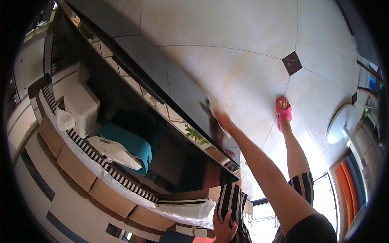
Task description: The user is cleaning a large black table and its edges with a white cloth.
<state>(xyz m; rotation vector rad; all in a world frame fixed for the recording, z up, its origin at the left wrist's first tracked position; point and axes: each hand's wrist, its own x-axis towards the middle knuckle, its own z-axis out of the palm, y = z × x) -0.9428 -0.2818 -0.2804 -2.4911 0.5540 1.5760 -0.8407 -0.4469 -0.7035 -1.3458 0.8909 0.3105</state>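
My right hand (224,121) is stretched down to the glossy grey side of a low table with a black top (170,170). It presses a pale cloth (215,104), blurred, against that side, which mirrors the hand. My left hand (225,226) rests, fingers spread, on a knee in black-and-white striped trousers and holds nothing.
On the black top stand a teal container (142,148) with a white packet (114,152) and a white box (82,109). A brown sofa (77,167) lies beyond. One foot in a pink slipper (284,113) is on the tiled floor (258,27). A round white base (340,124) stands at right.
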